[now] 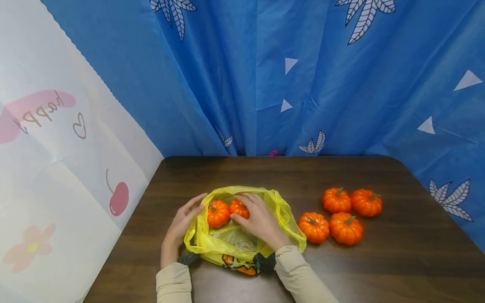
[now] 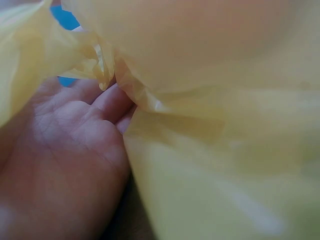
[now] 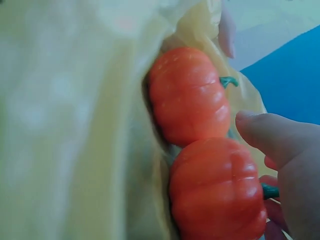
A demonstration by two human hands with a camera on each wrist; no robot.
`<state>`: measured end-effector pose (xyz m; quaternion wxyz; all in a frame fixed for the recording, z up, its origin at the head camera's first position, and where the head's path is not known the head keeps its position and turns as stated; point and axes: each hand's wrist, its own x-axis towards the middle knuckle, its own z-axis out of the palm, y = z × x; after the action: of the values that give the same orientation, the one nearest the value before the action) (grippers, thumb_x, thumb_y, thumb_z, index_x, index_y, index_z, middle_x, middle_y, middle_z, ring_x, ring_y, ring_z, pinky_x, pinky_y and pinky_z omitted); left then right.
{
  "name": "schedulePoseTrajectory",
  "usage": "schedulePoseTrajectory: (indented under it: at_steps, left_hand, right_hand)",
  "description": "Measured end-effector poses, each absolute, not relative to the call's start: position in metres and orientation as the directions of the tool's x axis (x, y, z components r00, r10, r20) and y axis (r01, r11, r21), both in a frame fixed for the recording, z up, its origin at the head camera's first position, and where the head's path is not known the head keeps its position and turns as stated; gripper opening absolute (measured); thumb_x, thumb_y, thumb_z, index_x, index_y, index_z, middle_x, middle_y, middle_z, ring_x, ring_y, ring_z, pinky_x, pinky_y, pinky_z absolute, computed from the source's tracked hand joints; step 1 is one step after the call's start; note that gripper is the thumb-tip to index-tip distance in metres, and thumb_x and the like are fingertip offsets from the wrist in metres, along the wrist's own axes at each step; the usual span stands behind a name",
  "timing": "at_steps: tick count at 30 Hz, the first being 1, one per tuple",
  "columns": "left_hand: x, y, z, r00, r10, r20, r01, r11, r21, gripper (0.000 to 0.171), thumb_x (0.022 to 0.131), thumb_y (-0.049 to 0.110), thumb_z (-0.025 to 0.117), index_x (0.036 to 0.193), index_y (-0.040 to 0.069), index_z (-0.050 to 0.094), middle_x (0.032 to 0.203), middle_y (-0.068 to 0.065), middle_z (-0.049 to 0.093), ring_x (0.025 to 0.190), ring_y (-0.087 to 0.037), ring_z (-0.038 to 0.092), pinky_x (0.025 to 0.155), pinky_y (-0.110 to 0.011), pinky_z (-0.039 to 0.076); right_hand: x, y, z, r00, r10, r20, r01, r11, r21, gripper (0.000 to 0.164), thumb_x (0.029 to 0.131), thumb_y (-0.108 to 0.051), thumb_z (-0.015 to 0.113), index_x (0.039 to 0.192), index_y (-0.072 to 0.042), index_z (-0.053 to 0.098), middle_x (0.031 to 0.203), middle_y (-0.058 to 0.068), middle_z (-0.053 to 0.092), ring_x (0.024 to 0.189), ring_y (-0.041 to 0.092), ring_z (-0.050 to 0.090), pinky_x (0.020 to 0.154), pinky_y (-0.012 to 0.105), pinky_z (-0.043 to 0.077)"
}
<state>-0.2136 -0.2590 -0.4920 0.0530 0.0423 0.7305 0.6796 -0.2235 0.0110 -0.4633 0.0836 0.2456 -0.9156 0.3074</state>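
Note:
A yellow plastic bag (image 1: 212, 244) lies mouth-up on the table. Inside are two small orange pumpkins with green stems: one on the left (image 1: 218, 213), and one beside it (image 1: 238, 208) partly covered by my right hand (image 1: 259, 216). In the right wrist view, the right thumb (image 3: 267, 131) stands apart from the nearer pumpkin (image 3: 217, 190), while other fingers are partly hidden behind its stem. My left hand (image 1: 182, 227) rests against the bag's left rim with extended fingers. Yellow film hides those fingertips in the left wrist view.
Several more orange pumpkins (image 1: 345, 228) sit in a cluster on the brown wooden table (image 1: 409, 252), right of the bag. A blue curtain (image 1: 303, 97) hangs behind the table, and a white printed sheet (image 1: 75, 181) borders its left side.

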Motion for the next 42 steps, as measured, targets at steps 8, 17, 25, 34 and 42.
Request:
schedulePoseTrajectory:
  at_steps: [8, 17, 25, 34, 42]
  left_hand:
    - [-0.212, -0.259, -0.493, -0.992, 0.122, -0.027, -0.014, 0.098, 0.995, 0.049, 0.107, 0.028, 0.057, 0.153, 0.015, 0.049, 0.159, -0.009, 0.045, 0.126, -0.006, 0.056, 0.099, -0.019, 0.051]
    - [-0.214, -0.256, -0.497, -0.990, 0.140, -0.027, -0.018, 0.068, 0.998, 0.049, 0.107, 0.026, 0.057, 0.154, 0.014, 0.048, 0.159, -0.011, 0.044, 0.125, -0.006, 0.057, 0.098, -0.021, 0.052]
    - [-0.214, -0.254, -0.496, -0.991, 0.130, -0.033, -0.023, 0.075, 0.997, 0.049, 0.106, 0.027, 0.057, 0.153, 0.015, 0.049, 0.159, -0.010, 0.045, 0.125, -0.008, 0.057, 0.098, -0.020, 0.051]
    - [-0.215, -0.254, -0.496, -0.990, 0.134, -0.037, -0.027, 0.077, 0.997, 0.049, 0.107, 0.028, 0.058, 0.153, 0.015, 0.049, 0.160, -0.009, 0.044, 0.126, -0.006, 0.056, 0.099, -0.019, 0.050]
    - [-0.215, -0.259, -0.494, -0.990, 0.140, -0.013, -0.003, 0.077, 0.997, 0.050, 0.108, 0.028, 0.056, 0.154, 0.013, 0.047, 0.159, -0.010, 0.044, 0.123, -0.001, 0.058, 0.097, -0.019, 0.051]
  right_hand:
    - [-0.218, 0.013, -0.457, -0.853, -0.401, 0.333, -0.521, 0.669, -0.529, 0.056, 0.092, -0.044, 0.078, 0.140, -0.019, 0.064, 0.142, -0.001, 0.063, 0.132, 0.022, 0.055, 0.112, 0.043, 0.047]
    - [-0.210, 0.018, -0.448, -0.858, -0.385, 0.341, -0.514, 0.644, -0.566, 0.056, 0.091, -0.041, 0.079, 0.140, -0.018, 0.064, 0.142, 0.000, 0.063, 0.133, 0.023, 0.056, 0.111, 0.045, 0.048]
    - [-0.204, 0.024, -0.439, -0.856, -0.376, 0.354, -0.517, 0.600, -0.611, 0.055, 0.091, -0.040, 0.080, 0.139, -0.020, 0.065, 0.143, -0.002, 0.063, 0.133, 0.022, 0.056, 0.111, 0.044, 0.048]
    - [-0.199, 0.036, -0.423, -0.813, -0.373, 0.448, -0.582, 0.569, -0.581, 0.055, 0.090, -0.034, 0.081, 0.138, -0.013, 0.066, 0.142, 0.003, 0.063, 0.132, 0.024, 0.058, 0.110, 0.047, 0.048]
    - [-0.197, 0.047, -0.421, -0.794, -0.358, 0.491, -0.604, 0.549, -0.577, 0.052, 0.091, -0.037, 0.081, 0.136, -0.015, 0.067, 0.140, -0.003, 0.064, 0.130, 0.018, 0.058, 0.110, 0.043, 0.049]
